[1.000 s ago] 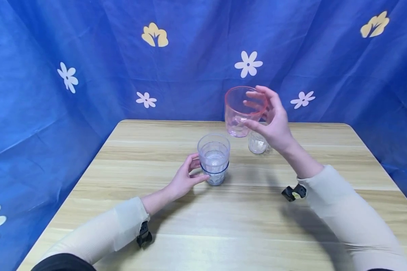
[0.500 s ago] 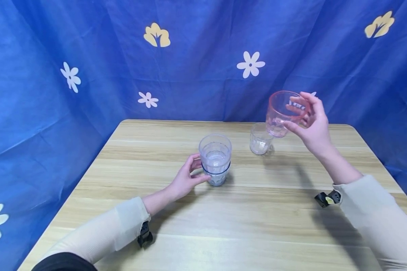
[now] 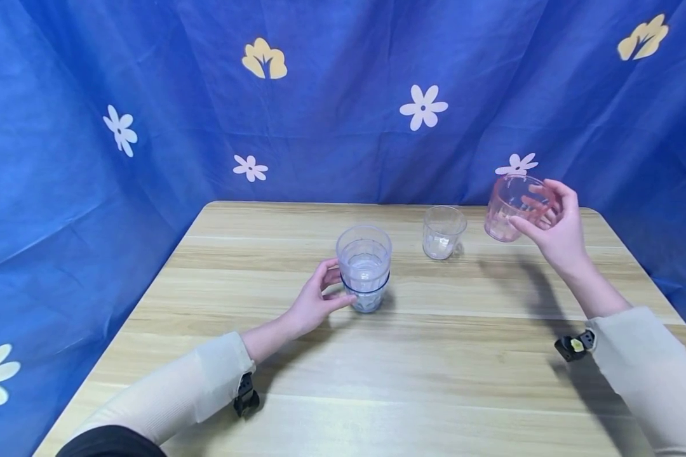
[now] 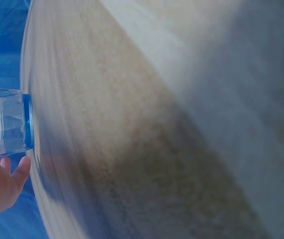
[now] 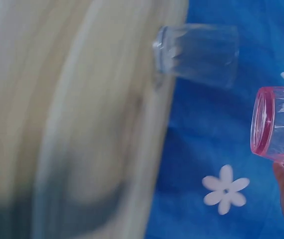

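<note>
Two stacked tumblers (image 3: 366, 270) gripped by left hand (image 3: 310, 304); right hand (image 3: 563, 236), at two o'clock, holds pink tumbler (image 3: 504, 216); keep level.

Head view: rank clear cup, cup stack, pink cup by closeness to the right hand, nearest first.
1. Pink cup, held in the right hand.
2. Clear cup, on the table, left of it.
3. Cup stack, farther left, at the left hand.

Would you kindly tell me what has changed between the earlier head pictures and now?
The right hand has carried the pink cup to the right, past the clear cup, and slightly lower, gripping it throughout; the clear cup now shows whole. The left hand stays around the stacked cups, which have not visibly moved.
</note>
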Motion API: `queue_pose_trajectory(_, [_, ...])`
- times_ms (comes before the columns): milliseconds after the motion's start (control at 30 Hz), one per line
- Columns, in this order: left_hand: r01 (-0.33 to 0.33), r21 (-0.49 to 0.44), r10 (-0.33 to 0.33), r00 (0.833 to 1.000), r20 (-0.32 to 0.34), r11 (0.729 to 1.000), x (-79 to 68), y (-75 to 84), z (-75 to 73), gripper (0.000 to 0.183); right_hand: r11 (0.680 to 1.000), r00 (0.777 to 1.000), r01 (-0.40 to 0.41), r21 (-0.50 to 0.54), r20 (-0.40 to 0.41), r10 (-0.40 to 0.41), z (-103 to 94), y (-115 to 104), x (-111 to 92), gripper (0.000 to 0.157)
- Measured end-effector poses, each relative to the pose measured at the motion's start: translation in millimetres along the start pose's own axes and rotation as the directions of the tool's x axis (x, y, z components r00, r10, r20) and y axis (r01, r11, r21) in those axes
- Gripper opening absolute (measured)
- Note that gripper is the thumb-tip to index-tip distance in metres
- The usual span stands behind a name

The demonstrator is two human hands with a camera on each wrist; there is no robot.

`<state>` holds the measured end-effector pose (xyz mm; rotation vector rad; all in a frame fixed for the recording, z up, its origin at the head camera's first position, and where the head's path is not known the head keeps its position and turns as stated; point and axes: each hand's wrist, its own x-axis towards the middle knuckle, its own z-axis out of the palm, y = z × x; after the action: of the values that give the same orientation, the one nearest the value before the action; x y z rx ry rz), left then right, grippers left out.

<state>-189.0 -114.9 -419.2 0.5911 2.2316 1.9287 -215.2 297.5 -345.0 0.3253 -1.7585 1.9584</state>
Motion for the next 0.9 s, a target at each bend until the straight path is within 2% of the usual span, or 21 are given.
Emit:
queue_pose_trajectory(200, [-0.053,0.024,0.053,0.999,0.004,0.998,-0.5,-1.9,-0.5,0.068,0.996,0.998,-0.058,-0.064,-0.028,0.056,-15.9,18,-4,0.073])
queue_pose_trajectory(333, [-0.020,0.005,0.020,1.000,0.007,1.000,-1.0,0.9,0.1,0.069,0.984,0.995,-0.103,-0.142,-0.032,0.099,-21.6,31,-7,0.075])
queue_pose_trajectory(433, [0.011,-0.005,-0.010,1.000,0.009,1.000,-1.5,2.7,0.5,0.070,0.954,0.990,-0.141,-0.264,-0.035,0.137,-23.8,41,-9,0.078])
queue_pose_trajectory(567, [0.020,-0.010,-0.020,1.000,0.006,1.000,-2.5,3.2,0.8,0.069,0.906,0.985,-0.169,-0.389,-0.034,0.170,-24.3,52,-11,0.080])
queue_pose_trajectory(700, [0.016,-0.010,-0.016,1.000,0.005,1.000,-2.5,3.9,1.1,0.069,0.892,0.984,-0.172,-0.417,-0.023,0.179,-23.5,59,-13,0.079])
queue_pose_trajectory(900, [0.018,-0.005,-0.018,1.000,0.003,1.000,-2.3,4.8,0.5,0.070,0.890,0.981,-0.180,-0.419,-0.011,0.193,-22.5,69,-14,0.076])
